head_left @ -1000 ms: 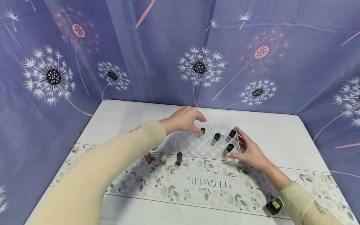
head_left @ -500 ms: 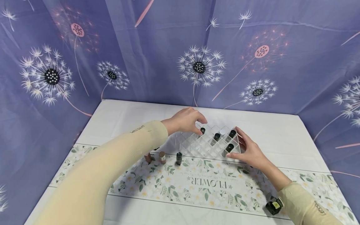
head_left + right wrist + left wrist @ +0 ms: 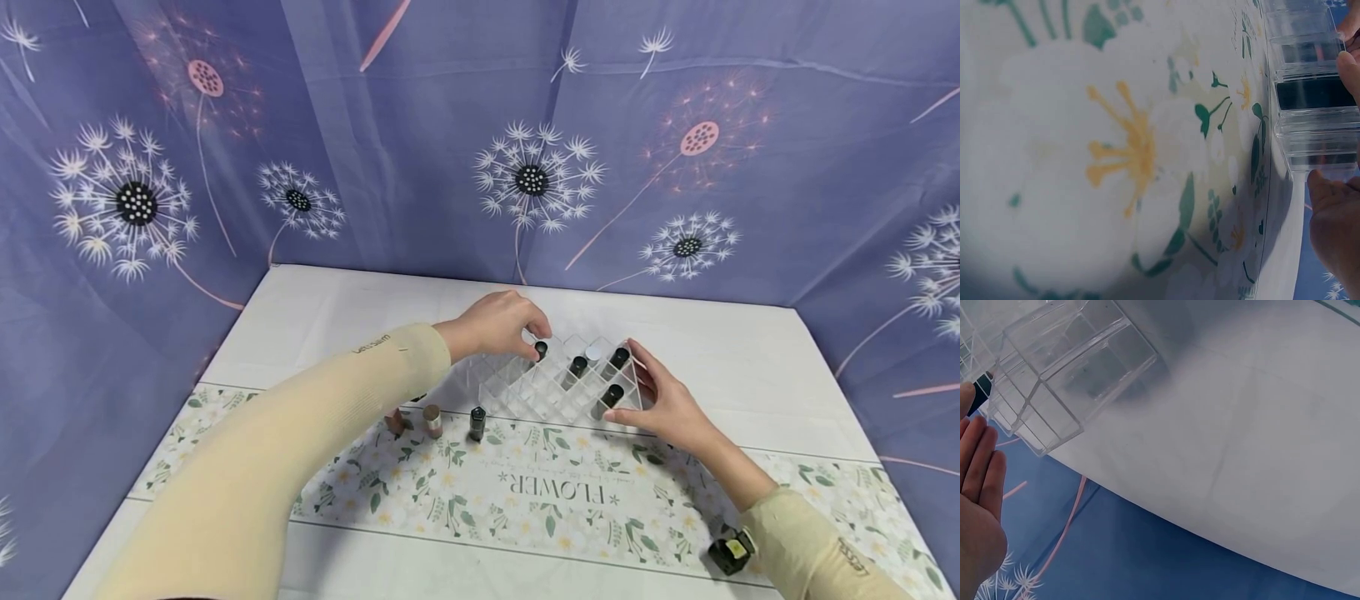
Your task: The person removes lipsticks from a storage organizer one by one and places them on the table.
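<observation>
Rack (image 3: 551, 401), right hand (image 3: 670, 406) gripping edge, table (image 3: 712, 333) behind

A broad strip of open tabletop (image 3: 360, 292) runs behind the rack (image 3: 551, 404) to the curtain (image 3: 420, 167); another spreads in front. From above, the rack's front-left cells are reachable. The left hand (image 3: 502, 323) covers its back-left part, gripping a capped tube (image 3: 542, 347); the right hand (image 3: 671, 408) blocks its right end. A black tube (image 3: 477, 423) and brown tube (image 3: 433, 421) obstruct the front-left approach, a black box (image 3: 730, 552) the near right.
</observation>
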Available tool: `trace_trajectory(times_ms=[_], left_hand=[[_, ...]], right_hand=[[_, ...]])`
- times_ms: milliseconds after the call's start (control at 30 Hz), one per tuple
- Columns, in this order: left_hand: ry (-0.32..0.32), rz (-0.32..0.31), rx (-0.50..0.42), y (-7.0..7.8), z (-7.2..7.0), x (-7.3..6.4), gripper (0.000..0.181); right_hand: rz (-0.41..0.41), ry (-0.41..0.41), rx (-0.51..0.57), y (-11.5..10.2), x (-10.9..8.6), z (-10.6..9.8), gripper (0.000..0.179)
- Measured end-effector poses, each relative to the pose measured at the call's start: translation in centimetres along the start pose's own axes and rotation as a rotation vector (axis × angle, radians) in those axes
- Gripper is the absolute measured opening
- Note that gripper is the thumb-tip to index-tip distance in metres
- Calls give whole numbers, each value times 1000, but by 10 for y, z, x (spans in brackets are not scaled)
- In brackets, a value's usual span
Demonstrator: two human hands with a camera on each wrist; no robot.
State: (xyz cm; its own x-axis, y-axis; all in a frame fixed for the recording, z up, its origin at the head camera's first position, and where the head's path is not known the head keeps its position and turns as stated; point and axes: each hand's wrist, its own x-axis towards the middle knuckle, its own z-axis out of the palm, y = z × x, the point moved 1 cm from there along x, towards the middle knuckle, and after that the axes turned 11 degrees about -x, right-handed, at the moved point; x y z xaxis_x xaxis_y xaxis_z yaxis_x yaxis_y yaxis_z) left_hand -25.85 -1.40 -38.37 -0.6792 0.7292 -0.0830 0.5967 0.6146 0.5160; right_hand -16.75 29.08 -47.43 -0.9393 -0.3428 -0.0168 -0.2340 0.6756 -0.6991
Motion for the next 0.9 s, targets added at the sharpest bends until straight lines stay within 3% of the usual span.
trace_trajectory(times_ms=[633, 900], left_hand=[[11, 32, -11, 1, 4, 2, 26], [19, 42, -20, 5, -3, 2, 25]], right_hand=[[6, -1, 3, 0, -1, 0, 116], [13, -5, 1, -1, -1, -1, 117]])
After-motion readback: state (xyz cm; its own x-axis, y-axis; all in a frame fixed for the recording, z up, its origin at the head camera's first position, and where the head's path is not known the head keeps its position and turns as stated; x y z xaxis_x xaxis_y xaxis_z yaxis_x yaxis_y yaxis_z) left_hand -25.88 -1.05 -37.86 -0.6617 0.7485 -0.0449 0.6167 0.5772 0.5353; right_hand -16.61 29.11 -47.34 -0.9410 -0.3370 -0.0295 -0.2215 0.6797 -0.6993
